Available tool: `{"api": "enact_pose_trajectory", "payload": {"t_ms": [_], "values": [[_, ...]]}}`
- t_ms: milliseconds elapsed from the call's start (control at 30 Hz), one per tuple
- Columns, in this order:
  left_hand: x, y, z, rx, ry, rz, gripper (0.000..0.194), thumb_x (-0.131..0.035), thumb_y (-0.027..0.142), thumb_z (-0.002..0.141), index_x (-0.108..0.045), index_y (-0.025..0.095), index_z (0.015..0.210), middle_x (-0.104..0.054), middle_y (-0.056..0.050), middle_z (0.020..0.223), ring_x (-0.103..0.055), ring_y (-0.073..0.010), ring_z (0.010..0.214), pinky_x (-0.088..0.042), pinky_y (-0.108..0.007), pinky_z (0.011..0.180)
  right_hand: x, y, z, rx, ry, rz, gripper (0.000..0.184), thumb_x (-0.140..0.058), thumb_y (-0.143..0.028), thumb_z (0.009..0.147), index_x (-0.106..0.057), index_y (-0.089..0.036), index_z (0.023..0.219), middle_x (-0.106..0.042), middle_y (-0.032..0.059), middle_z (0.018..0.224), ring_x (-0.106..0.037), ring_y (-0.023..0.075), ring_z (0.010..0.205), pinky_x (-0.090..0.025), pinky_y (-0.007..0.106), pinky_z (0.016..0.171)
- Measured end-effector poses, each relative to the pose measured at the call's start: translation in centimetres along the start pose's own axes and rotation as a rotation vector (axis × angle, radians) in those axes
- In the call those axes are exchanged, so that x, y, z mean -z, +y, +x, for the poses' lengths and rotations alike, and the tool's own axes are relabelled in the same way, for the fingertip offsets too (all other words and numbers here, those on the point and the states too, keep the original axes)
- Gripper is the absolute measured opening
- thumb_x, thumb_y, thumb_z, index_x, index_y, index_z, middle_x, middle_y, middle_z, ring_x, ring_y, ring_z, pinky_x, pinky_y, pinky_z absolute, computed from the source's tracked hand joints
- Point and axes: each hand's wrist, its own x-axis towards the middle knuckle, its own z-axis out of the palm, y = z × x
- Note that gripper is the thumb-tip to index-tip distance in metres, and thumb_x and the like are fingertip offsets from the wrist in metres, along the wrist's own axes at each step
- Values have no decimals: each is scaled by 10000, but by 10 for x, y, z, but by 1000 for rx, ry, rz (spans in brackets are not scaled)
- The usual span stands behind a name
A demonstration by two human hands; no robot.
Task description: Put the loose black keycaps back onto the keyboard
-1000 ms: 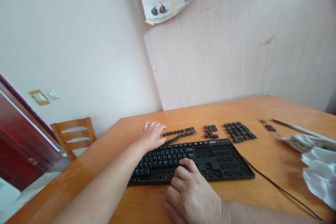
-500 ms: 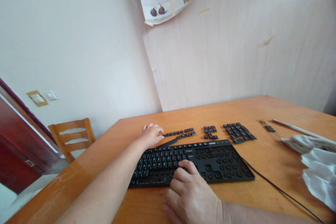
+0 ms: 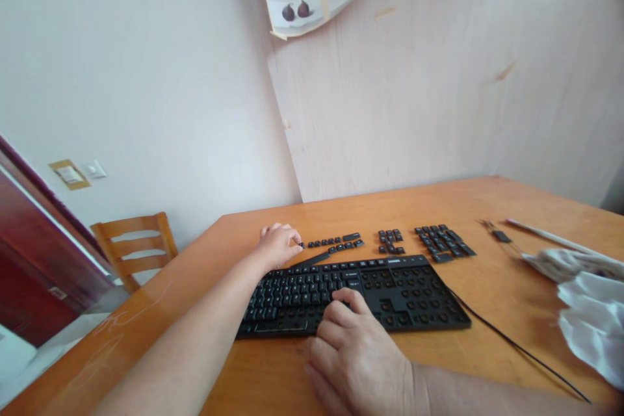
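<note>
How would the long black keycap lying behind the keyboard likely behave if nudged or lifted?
The long keycap is probably light, being slim and small beside the keyboard. Its straight, bar-like shape suggests it would stay stiff when lifted. On the smooth-looking table, it would likely slide or pivot rather than roll.

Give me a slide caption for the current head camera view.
Left hand at a row of loose keycaps, right hand at the near edge of a black keyboard with keys missing.
</note>
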Motion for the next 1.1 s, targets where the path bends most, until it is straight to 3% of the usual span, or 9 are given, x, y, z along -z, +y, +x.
{"api": "enact_pose_trajectory", "payload": {"t_ms": [200,367,633,867,1100], "values": [[29,2,-33,-2,47,-103,160,-662,407,788,-709,278,871,-683,-5,946,-548,-244,1057,-361,-397,928,16,-2,1,9,-30,128,113,-534,-214,889,-641,-188,914,-620,21,736,-488,193,786,-312,439,853],[47,5,-75,-99,23,-151,130,-678,364,794,-702,264,873,-689,6,1006,-549,-209,1064,-359,-353,971,22,-2,2,7,-3,160,157,-488,-186,924,-644,-184,911,-631,35,769,-505,193,817,-322,427,835],[58,14,-126,-49,-12,-100,122,-701,345,778,-708,272,876,-681,4,949,-536,-218,1033,-341,-367,923,22,7,2,-57,42,151,161,-513,-184,939,-665,-195,993,-644,32,795,-503,194,839,-326,416,851],[48,21,-140,-99,-44,-54,102,-720,336,769,-701,280,852,-678,2,931,-527,-223,1031,-304,-401,950,21,12,2,-89,41,124,156,-523,-207,942,-675,-206,977,-648,32,805,-503,192,840,-327,406,859],[52,26,-140,-108,-67,-19,81,-714,323,766,-689,273,826,-670,-3,930,-523,-227,1033,-308,-406,935,20,12,2,-100,25,106,162,-518,-208,941,-679,-203,954,-640,36,796,-504,191,842,-325,400,862]]}}
